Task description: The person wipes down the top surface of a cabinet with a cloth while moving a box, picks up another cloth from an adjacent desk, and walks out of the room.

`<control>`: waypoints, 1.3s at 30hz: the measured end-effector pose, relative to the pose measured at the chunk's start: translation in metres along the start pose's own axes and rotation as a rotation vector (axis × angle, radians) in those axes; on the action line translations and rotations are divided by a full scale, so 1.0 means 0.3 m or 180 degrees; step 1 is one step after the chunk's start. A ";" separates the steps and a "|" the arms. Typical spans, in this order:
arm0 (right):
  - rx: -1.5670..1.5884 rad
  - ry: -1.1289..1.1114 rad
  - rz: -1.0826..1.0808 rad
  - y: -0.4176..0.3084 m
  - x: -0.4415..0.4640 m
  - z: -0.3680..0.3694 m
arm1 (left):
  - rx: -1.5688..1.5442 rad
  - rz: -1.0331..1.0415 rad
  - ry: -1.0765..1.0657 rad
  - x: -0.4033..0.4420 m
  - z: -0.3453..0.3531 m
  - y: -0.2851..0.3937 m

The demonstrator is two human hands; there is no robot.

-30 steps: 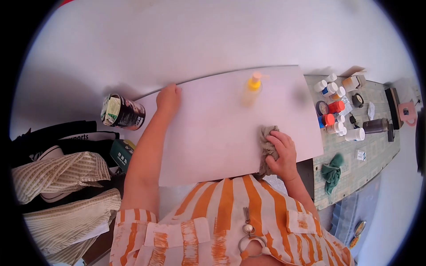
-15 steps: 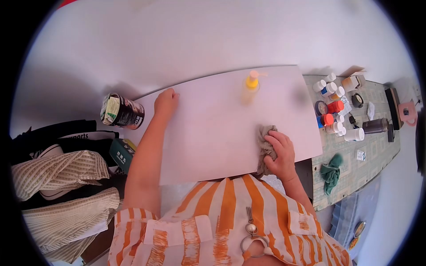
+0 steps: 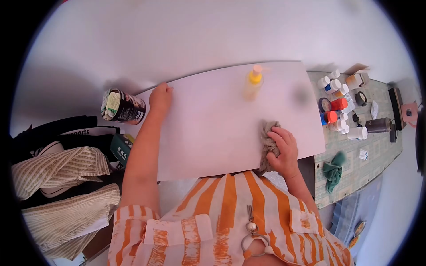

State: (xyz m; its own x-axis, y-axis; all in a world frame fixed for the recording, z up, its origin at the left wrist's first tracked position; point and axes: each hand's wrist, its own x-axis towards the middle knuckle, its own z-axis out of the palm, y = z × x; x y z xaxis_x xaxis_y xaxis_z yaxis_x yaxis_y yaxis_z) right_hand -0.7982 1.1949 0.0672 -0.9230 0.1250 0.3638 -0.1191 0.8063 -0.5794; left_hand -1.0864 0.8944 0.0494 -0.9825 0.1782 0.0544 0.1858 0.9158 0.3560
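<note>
My left hand [image 3: 161, 98] is closed in a fist on the far left part of the white tabletop [image 3: 208, 128], near its back edge. Nothing shows in its fingers, though their undersides are hidden. My right hand [image 3: 284, 152] grips a crumpled grey-brown cloth [image 3: 268, 144] at the front right of the tabletop. Upright behind the cloth stands a clear pump bottle [image 3: 252, 86] with a yellow collar, touched by neither hand.
A black canister [image 3: 126, 107] stands at the left, above a dark green box [image 3: 121, 148] and striped cloth [image 3: 57, 170]. On the right, a patterned table [image 3: 350, 170] bears several small bottles, a green cloth [image 3: 333, 173] and a dark cup [image 3: 378, 125].
My left hand has slid slightly left along the tabletop's back edge. My right hand still grips the cloth, and the whole view has shifted a little.
</note>
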 end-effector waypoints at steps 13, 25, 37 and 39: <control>0.0031 0.0029 0.0015 -0.003 0.003 0.002 | 0.0102 0.0460 -0.0468 -0.060 -0.002 0.020; 0.0025 -0.0163 0.0010 0.005 -0.007 0.014 | 0.0219 0.0197 -0.0052 -0.037 0.000 0.023; 0.0001 -0.0218 -0.0041 0.001 -0.006 0.019 | -0.0306 -0.0140 0.0133 -0.019 0.038 0.012; -0.0007 -0.0167 0.0000 0.002 -0.010 0.022 | -0.0149 -0.0143 -0.0107 -0.046 0.036 0.046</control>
State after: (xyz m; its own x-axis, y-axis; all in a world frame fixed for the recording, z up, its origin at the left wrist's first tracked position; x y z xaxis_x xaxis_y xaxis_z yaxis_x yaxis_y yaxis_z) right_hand -0.7979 1.1913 0.0608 -0.9410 0.0945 0.3250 -0.1184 0.8077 -0.5777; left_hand -1.0702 0.9084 0.0435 -0.9887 0.1499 0.0063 0.1398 0.9055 0.4006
